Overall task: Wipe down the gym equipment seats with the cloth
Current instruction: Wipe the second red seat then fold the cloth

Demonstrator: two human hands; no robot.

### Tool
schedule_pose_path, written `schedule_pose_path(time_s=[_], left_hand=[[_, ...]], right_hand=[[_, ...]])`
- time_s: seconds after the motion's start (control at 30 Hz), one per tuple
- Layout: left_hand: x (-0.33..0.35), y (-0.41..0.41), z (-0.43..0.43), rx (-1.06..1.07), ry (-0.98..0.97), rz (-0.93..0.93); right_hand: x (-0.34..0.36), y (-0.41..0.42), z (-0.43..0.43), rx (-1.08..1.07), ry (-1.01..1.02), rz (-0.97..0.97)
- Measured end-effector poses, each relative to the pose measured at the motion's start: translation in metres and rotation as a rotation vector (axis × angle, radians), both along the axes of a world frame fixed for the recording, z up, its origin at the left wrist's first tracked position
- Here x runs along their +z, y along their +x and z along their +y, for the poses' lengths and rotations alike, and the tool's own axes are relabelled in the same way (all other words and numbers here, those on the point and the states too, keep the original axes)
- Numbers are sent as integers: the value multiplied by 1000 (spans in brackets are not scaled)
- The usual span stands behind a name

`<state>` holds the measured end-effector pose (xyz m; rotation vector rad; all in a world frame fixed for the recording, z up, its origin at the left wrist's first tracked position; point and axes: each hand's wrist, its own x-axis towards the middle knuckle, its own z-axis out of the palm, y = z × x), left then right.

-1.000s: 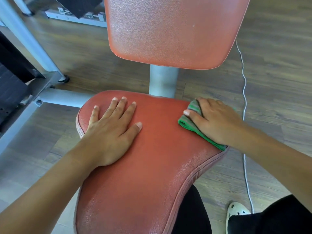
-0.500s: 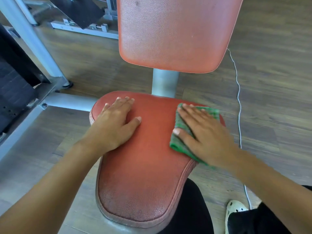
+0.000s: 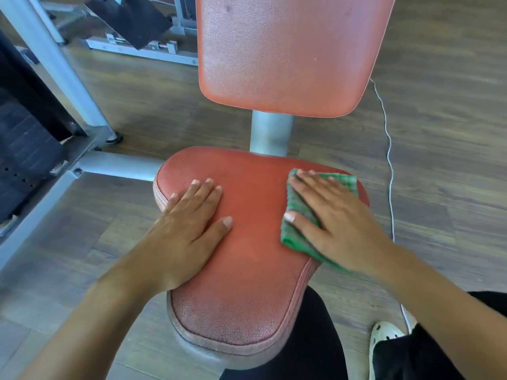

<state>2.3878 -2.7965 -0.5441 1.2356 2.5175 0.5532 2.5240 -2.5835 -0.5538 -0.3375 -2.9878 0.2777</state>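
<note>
the red padded seat [image 3: 247, 283] fills the middle of the view, its wide back end away from the person and its narrow front end toward them. the left hand [image 3: 189, 229] lies flat on the left side of the seat, palm down, fingers straight and close together, thumb spread toward the middle; it grips nothing. the right hand [image 3: 337, 226] lies flat too, fingers straight and slightly spread, pressing a green checked cloth [image 3: 292, 238] onto the right side of the seat. the cloth is folded and sits at the seat's right rear corner, with its lower edge reaching past the seat's right rim. this hand and the cloth are a little blurred. behind the seat a grey metal post [image 3: 270, 133] rises to a red backrest [image 3: 282, 50]. a grey frame bar [image 3: 118, 165] runs off to the left from under the seat. a thin white cable [image 3: 389, 165] trails across the wooden floor [image 3: 439, 119] on the right, and a white shoe [image 3: 384, 338] shows at the lower right.
</note>
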Motion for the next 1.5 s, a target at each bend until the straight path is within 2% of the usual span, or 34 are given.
schedule_pose_path(time_s=[0.13, 0.27, 0.37, 0.5, 0.6, 0.77, 0.87, 1.03, 1.13, 1.23, 1.3, 1.4, 1.5], left_hand=[[-1, 0, 0, 4, 16, -46], [-3, 0, 1, 11, 35, -70], [-3, 0, 2, 18, 36, -76], [-3, 1, 1, 26, 28, -80], [-2, 2, 2, 38, 25, -88], [-3, 3, 3, 46, 39, -75], [0, 4, 4, 59, 64, -72], [13, 17, -6, 14, 130, 110], [25, 31, -16, -59, 167, 11], [30, 41, -28, -114, 122, -86], [27, 43, -33, -104, 84, -107], [19, 43, -39, -95, 72, -127], [16, 43, -41, -110, 58, -122]], right_hand=[[1, -10, 8, -44, 31, -41], [5, 8, -44, 174, -85, 86], [0, 19, -39, 258, -125, 114], [-3, 13, -3, 163, -36, 96], [-5, 13, -11, 130, -23, 141], [-6, 30, -52, 316, -158, 226], [-7, 23, -36, 388, -121, 198], [-6, 13, 3, 273, -15, 118], [-8, 19, -15, 246, -52, 176], [-6, 28, -44, 354, -127, 235], [-3, 31, -48, 467, -143, 208], [2, 29, -29, 632, -48, 104], [1, 21, 0, 660, 73, 34]])
